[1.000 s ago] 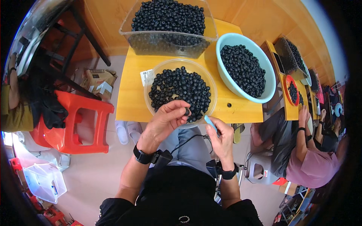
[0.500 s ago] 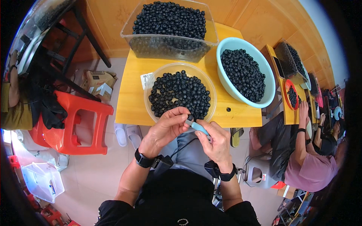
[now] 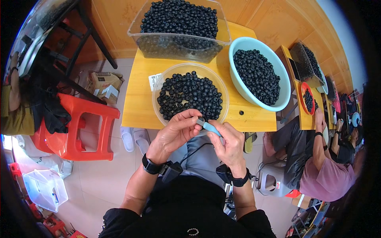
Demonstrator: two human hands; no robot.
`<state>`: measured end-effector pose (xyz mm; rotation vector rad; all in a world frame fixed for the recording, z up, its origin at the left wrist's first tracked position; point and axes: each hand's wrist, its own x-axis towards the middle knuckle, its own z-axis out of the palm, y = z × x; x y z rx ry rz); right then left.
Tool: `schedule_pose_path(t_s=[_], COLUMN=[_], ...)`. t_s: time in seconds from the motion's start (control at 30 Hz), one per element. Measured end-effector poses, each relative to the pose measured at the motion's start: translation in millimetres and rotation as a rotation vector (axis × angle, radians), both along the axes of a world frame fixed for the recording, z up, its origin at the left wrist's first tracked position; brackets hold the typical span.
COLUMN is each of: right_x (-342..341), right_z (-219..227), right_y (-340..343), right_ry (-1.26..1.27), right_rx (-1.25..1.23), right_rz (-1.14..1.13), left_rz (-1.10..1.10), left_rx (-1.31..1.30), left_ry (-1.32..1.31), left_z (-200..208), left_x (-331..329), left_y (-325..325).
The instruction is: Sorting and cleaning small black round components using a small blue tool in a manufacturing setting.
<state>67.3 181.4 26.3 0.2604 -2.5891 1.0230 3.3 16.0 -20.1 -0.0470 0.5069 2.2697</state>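
Note:
Between the fingertips of my left hand [image 3: 180, 130] is a small black bead-like piece [image 3: 201, 119], mostly covered by the fingers. My right hand [image 3: 229, 142] is closed around the light blue handle of a small knife [image 3: 211, 128], its short metal blade against the black piece. Both hands are just over the near rim of a round clear tub [image 3: 155, 104], in which many black round pieces with holes [image 3: 194, 93] lie. One loose black piece [image 3: 241, 112] sits on the yellow table [image 3: 137, 107] to the right.
A clear rectangular bin [image 3: 178, 47] heaped with black pieces stands at the back. Right of it is a light blue basin [image 3: 234, 73] of the same pieces. A red stool [image 3: 91, 131] is at left; a person in pink [image 3: 325, 174] sits at right beside another table.
The knife and the black piece have shifted slightly in my fingers, with the blade now more across the piece. The view has moved a little; the containers stay in place.

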Motion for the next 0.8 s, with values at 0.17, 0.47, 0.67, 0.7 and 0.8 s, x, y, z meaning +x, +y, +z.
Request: schedule_pose_path(t_s=[0.17,0.47,0.67,0.7,0.8], right_x=[-1.7,-16.0,-13.1,-12.6,-11.8], right_z=[-1.9,-24.4,-1.9,1.8,8.0], right_y=[2.4,24.0,15.8,11.9,-0.7], right_ry=[-0.004,-0.006,-0.162,-0.163,-0.253], right_rx=[0.006,0.005,-0.19,-0.189,-0.513], right_rz=[0.009,-0.124,-0.118,-0.123,0.001], left_rz=[0.009,-0.041,0.027,0.026,-0.007], left_rx=[-0.002,0.115,0.048,0.043,0.049], left_ry=[-0.013,0.081,0.005,-0.013,0.022], left_z=[-1.8,11.1,12.8,11.3,4.9], left_x=[0.7,3.5,0.1,0.2,0.8], left_y=[-1.2,-15.9,-16.2,-15.4,-13.6])
